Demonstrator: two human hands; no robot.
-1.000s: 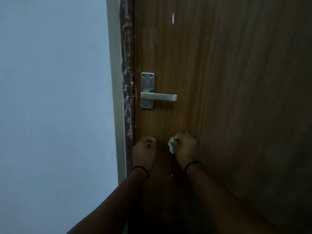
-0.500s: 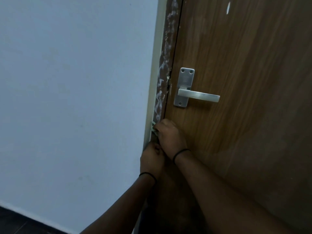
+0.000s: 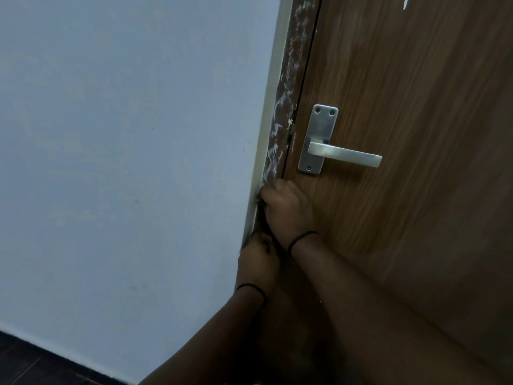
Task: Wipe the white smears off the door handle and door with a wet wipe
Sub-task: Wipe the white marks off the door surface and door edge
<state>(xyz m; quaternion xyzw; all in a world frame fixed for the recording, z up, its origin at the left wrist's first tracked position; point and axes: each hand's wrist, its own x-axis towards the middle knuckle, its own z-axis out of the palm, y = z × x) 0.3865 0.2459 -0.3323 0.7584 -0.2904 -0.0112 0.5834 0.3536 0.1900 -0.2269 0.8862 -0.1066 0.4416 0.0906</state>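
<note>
Door (image 3: 416, 134) of brown wood filled the right side, shut against a frame strip (image 3: 288, 93) streaked with white smears, a metal lever handle (image 3: 344, 155) beside them. The right hand (image 3: 288, 209), fingers curled, pressed at the strip just below the handle; the wipe was hidden, presumably inside that grip. The left hand (image 3: 258, 262) sat just beneath, its grip unclear. Firm, short upward strokes along the strip would probably serve best.
</note>
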